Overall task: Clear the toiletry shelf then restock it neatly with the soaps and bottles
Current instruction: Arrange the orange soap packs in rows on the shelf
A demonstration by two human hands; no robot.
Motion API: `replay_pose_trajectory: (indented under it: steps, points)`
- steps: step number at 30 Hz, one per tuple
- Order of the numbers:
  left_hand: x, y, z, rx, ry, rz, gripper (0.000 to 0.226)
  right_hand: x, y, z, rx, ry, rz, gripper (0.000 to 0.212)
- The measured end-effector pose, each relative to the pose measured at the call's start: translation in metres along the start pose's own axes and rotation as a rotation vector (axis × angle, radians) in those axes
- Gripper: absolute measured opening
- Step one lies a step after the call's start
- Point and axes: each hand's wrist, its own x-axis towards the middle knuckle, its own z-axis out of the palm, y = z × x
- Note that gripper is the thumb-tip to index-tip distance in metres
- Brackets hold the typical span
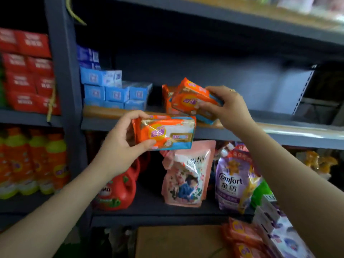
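Nearest, the left hand has its grip closed around an orange and blue plastic-wrapped soap pack, held in front of the grey metal shelf. Further in, the right hand pinches a second orange soap pack, tilted, just above the few orange packs at the shelf's back. It seems the restocking step; next, each pack should be laid flat beside the light blue soap boxes.

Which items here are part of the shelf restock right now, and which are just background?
In play:
left hand holding orange soap pack
right hand holding second orange pack
blue soap boxes
shelf board

Background:
red cartons
Comfort pouch
pink pouch
red jug
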Motion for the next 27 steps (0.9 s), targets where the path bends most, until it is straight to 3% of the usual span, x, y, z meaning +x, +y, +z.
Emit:
replay_pose_trajectory:
  steps: [8,11,14,17,21,23,24,26,27]
  points:
    - [0.024,0.01,-0.015,-0.004,0.046,0.009,0.053,0.056,-0.007,0.001,-0.064,0.012,0.02,0.044]
    - [0.024,0.01,-0.017,-0.006,0.026,-0.04,0.052,0.063,0.0,0.017,-0.249,-0.138,0.019,0.047]
    - [0.021,0.007,-0.017,0.036,-0.003,-0.06,0.054,0.057,0.003,0.033,-0.178,-0.248,0.07,0.046]
    - [0.017,0.006,-0.019,0.043,-0.004,-0.092,0.05,0.057,0.007,0.046,-0.16,-0.218,0.124,0.045]
    - [0.013,0.003,-0.021,0.013,-0.009,-0.116,0.049,0.055,0.001,0.045,-0.415,-0.135,0.073,0.04]
    - [0.015,0.003,-0.018,0.008,-0.012,-0.112,0.048,0.043,-0.017,0.035,-0.169,-0.045,-0.043,0.026]
    - [0.018,0.004,-0.016,0.002,-0.008,-0.109,0.049,0.035,-0.027,0.028,0.001,-0.094,-0.081,0.02]
    - [0.025,0.006,-0.009,-0.009,-0.009,-0.082,0.05,0.017,-0.043,0.017,0.189,-0.349,-0.116,0.017]
    - [0.029,0.007,-0.005,-0.014,-0.017,-0.06,0.051,0.011,-0.045,0.013,0.171,-0.469,-0.126,0.023]
